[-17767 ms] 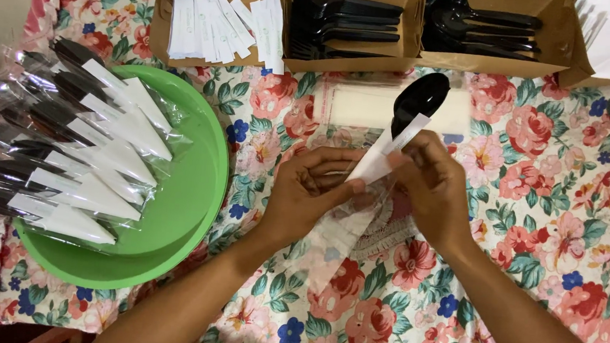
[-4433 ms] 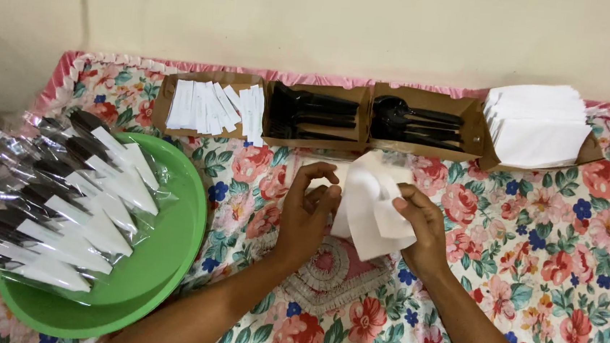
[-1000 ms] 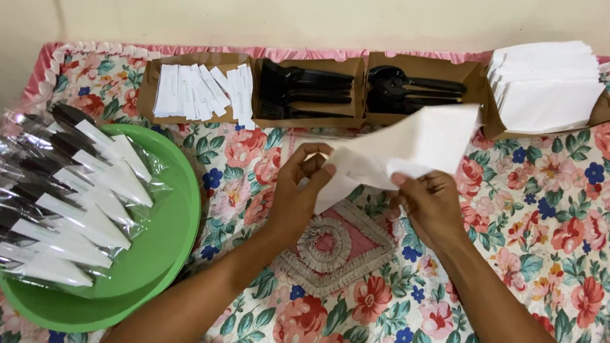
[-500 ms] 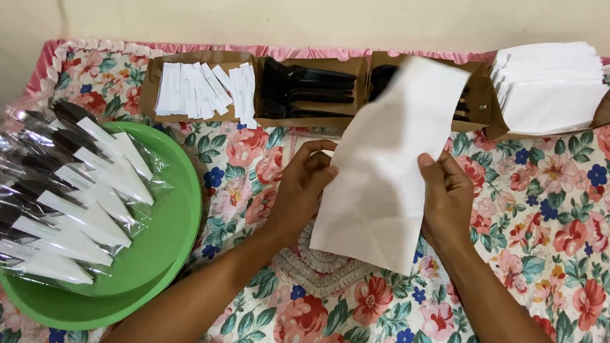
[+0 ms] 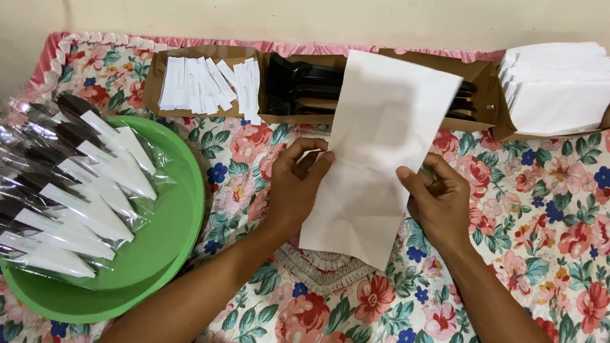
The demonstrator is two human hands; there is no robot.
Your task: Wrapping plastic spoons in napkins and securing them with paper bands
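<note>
I hold an unfolded white paper napkin upright over the floral tablecloth. My left hand pinches its left edge. On the right edge, my right hand grips with thumb on the paper. The napkin hangs as a long rectangle and hides part of the cardboard box of black plastic cutlery behind it.
A green bowl at left holds several clear-wrapped cutlery packs. Along the back stand a cardboard box of small white sachets and a stack of folded white napkins. A cream wall lies behind the table.
The napkin, bunched between my hands earlier, has been opened out and now hangs flat and full length between both hands.
</note>
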